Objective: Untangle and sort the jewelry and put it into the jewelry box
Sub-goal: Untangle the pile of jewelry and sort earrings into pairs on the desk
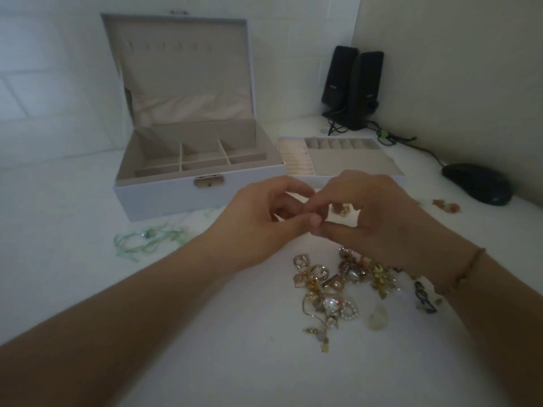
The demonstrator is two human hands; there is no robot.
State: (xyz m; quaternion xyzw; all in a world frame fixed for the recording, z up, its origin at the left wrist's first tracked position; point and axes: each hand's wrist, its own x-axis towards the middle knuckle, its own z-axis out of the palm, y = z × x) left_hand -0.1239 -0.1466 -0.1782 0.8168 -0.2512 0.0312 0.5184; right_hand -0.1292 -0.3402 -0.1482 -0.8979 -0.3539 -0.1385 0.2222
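On the white tabletop (pixel 73 289), the open jewelry box (pixel 191 160) serves as the landmark. Left of its front corner lies a tangle of green cord jewelry (pixel 150 239). The box's lid stands upright and its beige compartments show nothing inside. In front of the box's right end, the left hand (pixel 258 224) and right hand (pixel 370 218) meet, fingertips pressed together with fingers curled as if pinching something tiny; what they pinch is too small to make out. Nearer the camera than the box, under and before the hands, sits the pile of gold-toned jewelry (pixel 332 289), still heaped together. Just right of the box rests a removable tray (pixel 352 160) with ring rolls and small slots. A thin bracelet (pixel 467 268) circles the right wrist. Behind the tray and right of the box stand two black speakers (pixel 352 86). Farther right lie a few orange pieces (pixel 446 205) and a black mouse (pixel 477 183).
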